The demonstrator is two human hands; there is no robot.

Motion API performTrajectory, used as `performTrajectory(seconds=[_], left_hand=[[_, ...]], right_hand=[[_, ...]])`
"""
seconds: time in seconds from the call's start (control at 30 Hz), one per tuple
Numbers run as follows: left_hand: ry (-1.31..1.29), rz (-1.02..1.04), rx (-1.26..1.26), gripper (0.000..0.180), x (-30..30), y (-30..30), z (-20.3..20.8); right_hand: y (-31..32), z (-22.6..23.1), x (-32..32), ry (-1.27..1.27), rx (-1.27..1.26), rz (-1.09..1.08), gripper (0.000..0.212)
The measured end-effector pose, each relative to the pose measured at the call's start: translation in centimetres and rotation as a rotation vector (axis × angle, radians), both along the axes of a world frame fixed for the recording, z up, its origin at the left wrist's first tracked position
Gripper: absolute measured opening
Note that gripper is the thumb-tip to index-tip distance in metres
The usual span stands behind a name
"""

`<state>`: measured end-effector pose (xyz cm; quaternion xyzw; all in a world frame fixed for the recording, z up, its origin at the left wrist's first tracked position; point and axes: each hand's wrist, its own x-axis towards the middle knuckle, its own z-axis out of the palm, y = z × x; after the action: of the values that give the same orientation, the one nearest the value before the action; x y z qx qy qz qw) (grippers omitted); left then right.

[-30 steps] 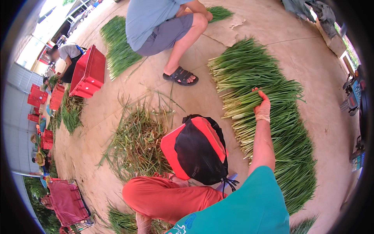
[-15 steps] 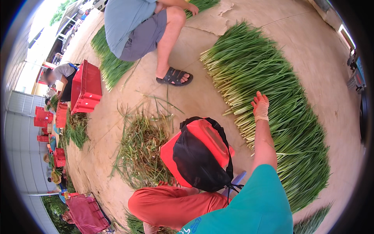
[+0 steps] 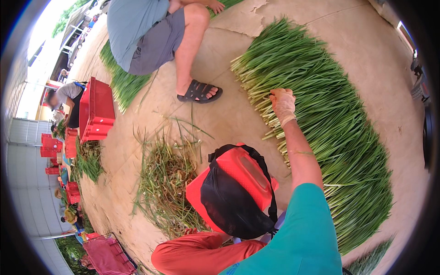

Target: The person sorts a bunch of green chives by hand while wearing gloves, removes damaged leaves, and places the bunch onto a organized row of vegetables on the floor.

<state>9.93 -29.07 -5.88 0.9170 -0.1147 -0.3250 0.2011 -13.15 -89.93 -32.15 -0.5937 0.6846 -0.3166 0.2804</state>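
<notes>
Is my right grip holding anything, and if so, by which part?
Can't tell: the right grip is curled over the green stalks near their pale ends, but any hold is unclear.

The right hand hides whether it grips the greens beneath. The view's top edge crops the co-worker. Workers along the left edge of the floor are too small to tell.

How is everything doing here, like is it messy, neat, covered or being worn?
Long green stalks with pale ends: laid neatly side by side on the bare floor.
Person's right hand in thin pale glove: fingers bent over the stalks; whether they hold any is unclear.
Loose green-brown plant scraps: messy, heaped.
Black mesh bag: draped over the red plastic box-shaped thing.
Red thing: partly covered.
Black strappy sandal: worn.
</notes>
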Motion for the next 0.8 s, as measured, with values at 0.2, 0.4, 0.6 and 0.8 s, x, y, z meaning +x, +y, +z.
performTrajectory(seconds=[0.2,0.4,0.6,0.8], left_hand=[[-0.012,0.021,0.092,0.028,0.0,0.0,0.6],[-0.010,0.010,0.123,0.029,0.3,-0.3,0.8],[-0.004,-0.004,0.110,0.029,0.3,0.2,0.7],[0.003,-0.019,0.098,0.029,0.1,0.7,0.2]], right_hand=[[0.7,5.3,3.3,0.598,0.253,0.309,0.040],[0.7,0.4,3.0,0.763,0.139,0.406,0.022],[-0.2,-0.2,-0.6,-0.188,0.139,0.077,0.018],[0.5,0.1,-5.8,-0.919,0.021,-0.096,0.024]])
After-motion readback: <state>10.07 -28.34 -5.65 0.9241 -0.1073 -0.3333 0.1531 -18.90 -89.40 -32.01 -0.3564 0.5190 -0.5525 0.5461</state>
